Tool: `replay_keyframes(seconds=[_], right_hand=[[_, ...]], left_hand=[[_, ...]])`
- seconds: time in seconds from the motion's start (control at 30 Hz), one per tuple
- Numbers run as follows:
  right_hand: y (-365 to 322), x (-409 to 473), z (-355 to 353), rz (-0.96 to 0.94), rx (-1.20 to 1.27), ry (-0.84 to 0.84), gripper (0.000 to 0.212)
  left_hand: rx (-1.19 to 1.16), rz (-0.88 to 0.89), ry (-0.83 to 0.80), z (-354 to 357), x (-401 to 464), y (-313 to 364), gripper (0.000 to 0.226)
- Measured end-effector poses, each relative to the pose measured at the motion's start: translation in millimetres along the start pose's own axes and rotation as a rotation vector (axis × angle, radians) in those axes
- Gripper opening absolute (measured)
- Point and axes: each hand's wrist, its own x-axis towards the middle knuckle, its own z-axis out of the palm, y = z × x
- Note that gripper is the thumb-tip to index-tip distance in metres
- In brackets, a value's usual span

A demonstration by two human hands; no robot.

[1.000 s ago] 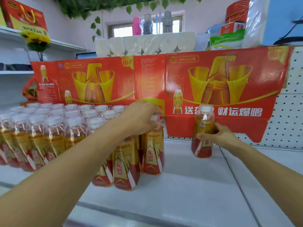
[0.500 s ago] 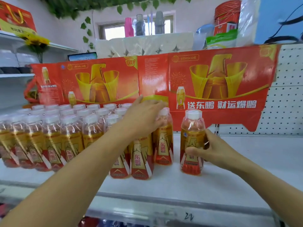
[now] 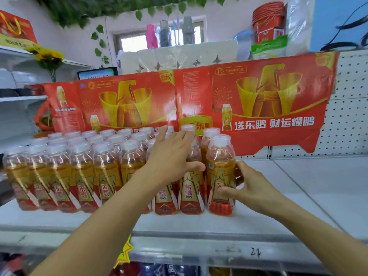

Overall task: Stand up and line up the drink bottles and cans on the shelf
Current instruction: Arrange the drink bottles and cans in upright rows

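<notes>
Golden end bottle (image 3: 220, 176) upright on the shelf (image 3: 298, 196) — right hand (image 3: 253, 188) grips it; left hand (image 3: 171, 156) presses neighbouring bottles (image 3: 191, 176), fingers straight.

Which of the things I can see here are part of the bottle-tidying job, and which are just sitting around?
Part of the job:
- end bottle, gripped by the right hand
- bottle rows, with the left hand resting open on them
- white shelf

Just sitting around:
- red cardboard display behind
- tissue packs
- sunflower
- red cups
</notes>
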Motion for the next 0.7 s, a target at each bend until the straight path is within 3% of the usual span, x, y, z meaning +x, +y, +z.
replay_keyframes(seconds=[0.5,0.6,0.7], right_hand=[[-18,-3,-3,0.087,-0.005,-0.124,0.054],[-18,-17,-8,0.011,-0.206,-0.011,0.087],[-12,-38,-17,-0.095,-0.402,0.216,0.084]], left_hand=[[0.001,0.0,0.077,2,-5,2,0.091],[0.013,0.026,0.184,10,-16,14,0.09],[-0.032,0.093,0.341,19,-31,39,0.085]])
